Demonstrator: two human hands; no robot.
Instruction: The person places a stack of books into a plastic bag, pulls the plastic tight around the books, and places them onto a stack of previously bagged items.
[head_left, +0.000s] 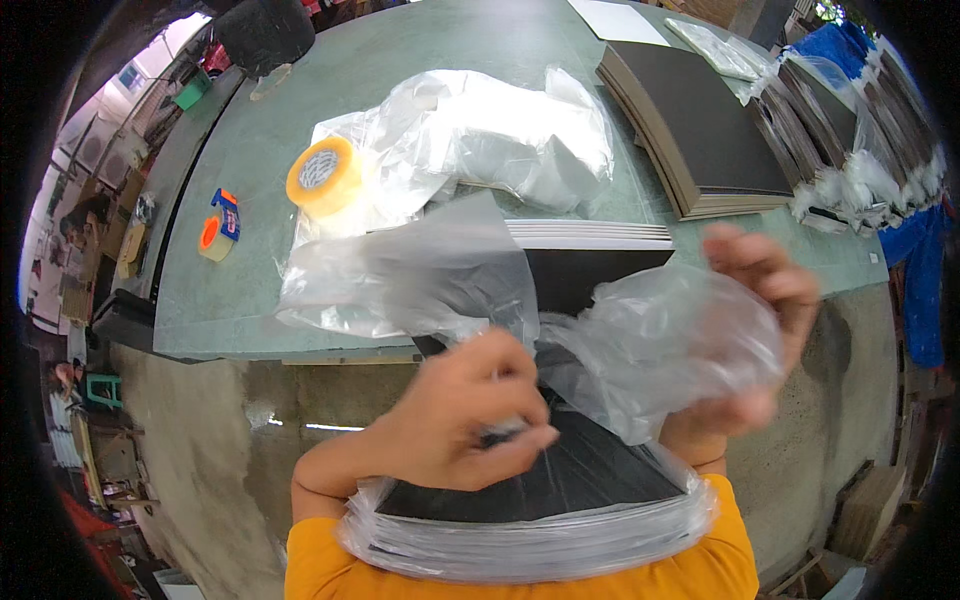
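A stack of black sheets or boards (pixel 590 470) in a clear plastic bag (pixel 540 545) leans between my body and the table's near edge. The bag's loose mouth spreads into a left flap (pixel 420 280) and a right flap (pixel 670 345). My left hand (pixel 475 410) is closed above the stack, below the left flap; what its fingers hold is hard to make out. My right hand (pixel 750 320), blurred, has its fingers apart and curved around the right flap, which partly covers its palm. Just beyond, black boards with white edges (pixel 590 235) lie on the table.
The green-grey table (pixel 250 290) carries a tape roll (pixel 322 175), a blue-and-orange tape dispenser (pixel 218 228) and a heap of clear plastic bags (pixel 480 130). A stack of black boards (pixel 690 120) and several bagged bundles (pixel 850 130) stand at the right.
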